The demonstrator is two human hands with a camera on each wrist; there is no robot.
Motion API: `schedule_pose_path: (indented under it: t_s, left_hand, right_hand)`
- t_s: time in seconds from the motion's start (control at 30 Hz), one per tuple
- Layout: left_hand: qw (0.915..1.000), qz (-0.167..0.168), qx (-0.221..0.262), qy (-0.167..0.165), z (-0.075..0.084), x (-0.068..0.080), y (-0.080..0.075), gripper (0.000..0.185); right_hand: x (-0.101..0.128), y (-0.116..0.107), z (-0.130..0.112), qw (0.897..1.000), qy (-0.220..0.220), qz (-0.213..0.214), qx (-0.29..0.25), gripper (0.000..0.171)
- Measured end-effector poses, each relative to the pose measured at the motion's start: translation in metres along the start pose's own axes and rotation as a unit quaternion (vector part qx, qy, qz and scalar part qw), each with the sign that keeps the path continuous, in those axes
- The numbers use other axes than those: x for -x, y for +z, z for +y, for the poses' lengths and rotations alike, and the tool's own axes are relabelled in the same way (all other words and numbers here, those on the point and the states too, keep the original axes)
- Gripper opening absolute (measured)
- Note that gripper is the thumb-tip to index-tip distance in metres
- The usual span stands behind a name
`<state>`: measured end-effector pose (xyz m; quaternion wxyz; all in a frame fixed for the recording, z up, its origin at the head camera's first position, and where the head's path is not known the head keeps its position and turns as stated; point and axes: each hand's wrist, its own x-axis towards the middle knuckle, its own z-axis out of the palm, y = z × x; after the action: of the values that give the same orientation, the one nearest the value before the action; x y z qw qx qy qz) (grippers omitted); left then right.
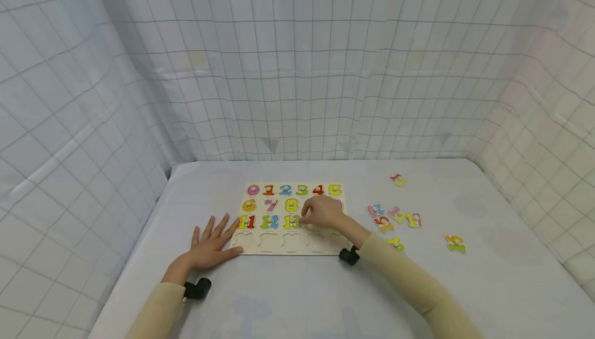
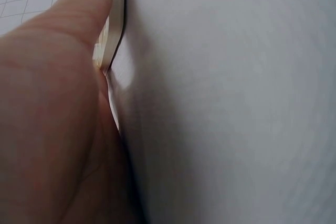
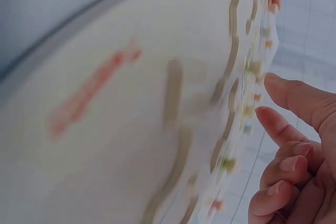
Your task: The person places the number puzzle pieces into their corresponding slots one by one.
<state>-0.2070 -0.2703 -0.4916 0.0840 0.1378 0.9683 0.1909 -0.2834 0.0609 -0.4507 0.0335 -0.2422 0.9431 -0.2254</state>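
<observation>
White desk (image 1: 297, 287) w/ gridded cloth walls round it. Left hand (image 1: 211, 246) lies flat, fingers spread, fingertips touching the left edge of the number puzzle board (image 1: 260, 246) at desk centre. Right hand (image 1: 325, 212) rests on the board by the 13 piece (image 1: 292, 221), fingers curled (held piece, if any, hidden); loose number pieces (image 1: 395, 217) lie farther right.

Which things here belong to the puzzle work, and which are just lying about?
In hand: puzzle board, left hand flat at its corner, right hand over the third row, loose number pieces.
Lying about: white table, gridded curtain.
</observation>
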Motion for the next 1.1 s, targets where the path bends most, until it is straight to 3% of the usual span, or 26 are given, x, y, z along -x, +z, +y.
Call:
schedule_pose_path:
  t_s: [0.23, 0.43, 0.6, 0.8, 1.1]
  left_hand:
    - [1.0, 0.006, -0.007, 0.001, -0.002, 0.0, 0.002, 0.086]
    - [1.0, 0.004, 0.001, 0.004, 0.003, 0.003, -0.004, 0.085]
    - [0.9999, -0.003, 0.008, 0.007, 0.011, 0.005, -0.01, 0.084]
    - [0.9999, 0.001, 0.008, 0.01, 0.013, 0.006, -0.011, 0.084]
    - [1.0, 0.001, 0.003, 0.006, 0.003, 0.003, -0.004, 0.087]
  right_hand:
    - [0.024, -0.02, 0.037, 0.997, 0.061, 0.05, -0.002, 0.02]
    - [0.041, -0.046, 0.076, 0.987, 0.136, 0.087, 0.005, 0.028]
    - [0.061, -0.06, 0.11, 0.976, 0.199, 0.084, 0.025, 0.037]
    - [0.092, -0.07, 0.139, 0.966, 0.239, 0.088, 0.039, 0.044]
    - [0.115, -0.073, 0.155, 0.959, 0.273, 0.08, -0.002, 0.043]
